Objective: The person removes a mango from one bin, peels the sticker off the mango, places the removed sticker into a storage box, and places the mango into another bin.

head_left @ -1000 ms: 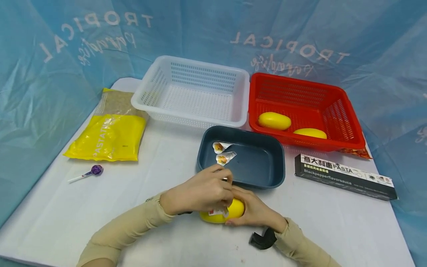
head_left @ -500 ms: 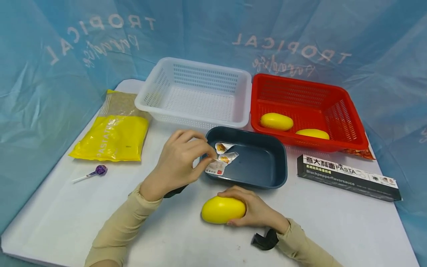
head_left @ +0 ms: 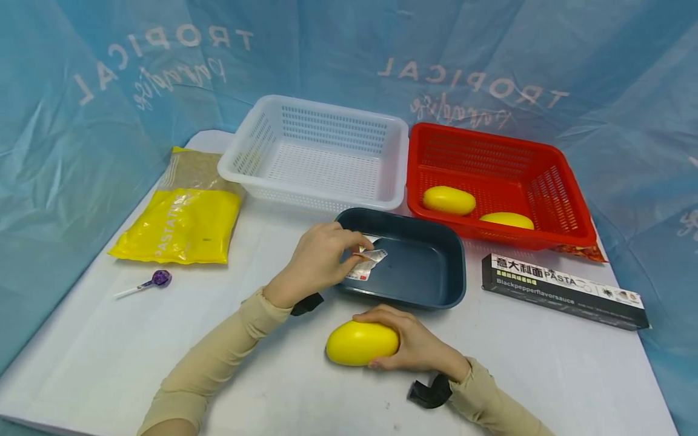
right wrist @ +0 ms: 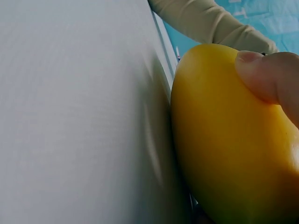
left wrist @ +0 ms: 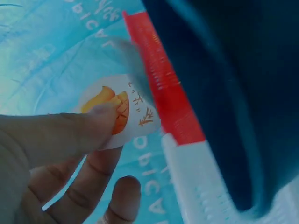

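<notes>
In the head view my left hand is over the left end of the dark blue tray. Its thumb and fingers pinch a thin white sticker, whose printed mango picture and orange lettering show in the left wrist view on the sticker. Silvery and white sticker pieces lie in the tray below the fingertips, partly covered by the hand. On the table in front of the tray, my right hand grips the right end of a smooth yellow mango. The right wrist view has the thumb pressed on the mango's skin.
Behind the tray stand a white basket and a red basket holding two yellow mangoes. A black pasta box lies to the right. On the left are a yellow pasta bag and a lollipop.
My left hand peeled the sticker off the mango and carried it up and over the tray, then farther right into it. The right hand keeps its grip on the mango in place.
</notes>
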`<state>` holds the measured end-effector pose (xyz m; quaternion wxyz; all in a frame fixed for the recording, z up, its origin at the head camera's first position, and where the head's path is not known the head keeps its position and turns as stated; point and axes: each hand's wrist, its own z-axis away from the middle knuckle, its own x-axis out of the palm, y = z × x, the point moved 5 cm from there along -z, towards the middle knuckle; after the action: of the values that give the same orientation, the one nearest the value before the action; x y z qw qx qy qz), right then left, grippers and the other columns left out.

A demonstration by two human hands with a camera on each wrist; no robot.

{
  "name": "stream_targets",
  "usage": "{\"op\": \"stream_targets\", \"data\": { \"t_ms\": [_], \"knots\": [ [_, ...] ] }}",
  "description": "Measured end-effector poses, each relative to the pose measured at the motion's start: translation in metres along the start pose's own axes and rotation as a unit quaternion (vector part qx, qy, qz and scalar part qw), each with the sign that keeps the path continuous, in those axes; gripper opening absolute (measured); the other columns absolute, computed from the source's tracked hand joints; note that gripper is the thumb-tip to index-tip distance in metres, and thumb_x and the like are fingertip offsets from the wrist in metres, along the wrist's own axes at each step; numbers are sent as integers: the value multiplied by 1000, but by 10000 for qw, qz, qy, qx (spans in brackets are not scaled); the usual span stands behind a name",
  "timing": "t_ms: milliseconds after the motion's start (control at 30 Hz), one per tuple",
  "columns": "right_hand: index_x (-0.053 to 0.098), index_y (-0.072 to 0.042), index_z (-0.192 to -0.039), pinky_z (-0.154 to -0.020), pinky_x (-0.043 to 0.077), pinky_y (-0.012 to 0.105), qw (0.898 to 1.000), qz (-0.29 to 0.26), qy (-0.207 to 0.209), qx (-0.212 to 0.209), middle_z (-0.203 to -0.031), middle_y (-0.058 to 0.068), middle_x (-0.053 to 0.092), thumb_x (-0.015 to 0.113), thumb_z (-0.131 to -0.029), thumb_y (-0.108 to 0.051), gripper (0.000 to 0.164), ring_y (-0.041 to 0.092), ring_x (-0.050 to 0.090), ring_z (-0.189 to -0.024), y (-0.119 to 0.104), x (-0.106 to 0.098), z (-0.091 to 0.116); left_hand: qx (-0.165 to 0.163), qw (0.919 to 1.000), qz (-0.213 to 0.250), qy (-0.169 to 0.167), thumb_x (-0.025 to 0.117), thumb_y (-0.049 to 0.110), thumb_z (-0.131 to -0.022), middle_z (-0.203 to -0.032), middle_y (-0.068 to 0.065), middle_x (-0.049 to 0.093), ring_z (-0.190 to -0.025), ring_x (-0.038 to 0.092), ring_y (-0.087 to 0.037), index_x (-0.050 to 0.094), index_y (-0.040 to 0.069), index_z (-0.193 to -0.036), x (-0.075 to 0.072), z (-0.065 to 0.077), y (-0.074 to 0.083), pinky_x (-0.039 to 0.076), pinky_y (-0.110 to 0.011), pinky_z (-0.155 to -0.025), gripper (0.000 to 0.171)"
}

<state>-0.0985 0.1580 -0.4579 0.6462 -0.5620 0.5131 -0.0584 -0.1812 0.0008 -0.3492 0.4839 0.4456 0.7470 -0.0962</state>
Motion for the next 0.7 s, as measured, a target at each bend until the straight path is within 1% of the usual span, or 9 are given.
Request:
{"op": "stream_targets", "data": {
  "t_ms": [100,233,333,433,600,700],
  "knots": [
    [55,-21,-134,-98,47,30,10000,41,27,-68,-127,-4,61,83,-76,-31,66,12,57,-111,-1,0,0,-217,9991,72,-347,78,14,-79,-77,8,71,-69,59,-11,74,20,-84,11,0,-3,46,-23,-61,9],
    [54,-23,-135,-99,46,30,10000,36,13,-23,-127,-6,61,83,-75,-31,66,11,57,-112,-1,0,-1,-505,9937,290,-957,73,10,-84,-85,5,69,-74,63,-11,71,16,-86,26,1,-5,53,-24,-67,6],
    [54,-24,-135,-99,46,30,10000,26,-10,31,-127,-7,61,82,-76,-32,65,11,57,-113,1,0,0,-512,9888,513,-1302,68,3,-86,-90,0,67,-75,63,-12,70,12,-88,36,2,-4,54,-24,-68,9],
    [54,-24,-135,-100,46,30,10000,50,-4,-9,-127,-7,61,81,-77,-33,64,11,57,-113,1,0,0,-441,9849,617,-1555,63,-3,-85,-88,-3,66,-73,62,-13,69,9,-88,43,2,-4,53,-21,-67,14],
    [54,-24,-135,-101,45,31,10000,42,-12,-7,-127,-7,61,81,-77,-33,65,11,56,-113,2,-1,0,-536,9753,684,-2030,57,-4,-86,-82,-1,68,-68,61,-10,68,8,-87,52,3,-4,51,-18,-63,16],
    [54,-24,-136,-101,45,31,10000,46,-28,21,-127,-7,61,81,-77,-33,65,11,56,-113,3,0,0,-635,9696,680,-2261,54,-3,-88,-83,-2,69,-69,62,-10,67,6,-90,56,3,-4,52,-20,-63,16]
  ]
}}
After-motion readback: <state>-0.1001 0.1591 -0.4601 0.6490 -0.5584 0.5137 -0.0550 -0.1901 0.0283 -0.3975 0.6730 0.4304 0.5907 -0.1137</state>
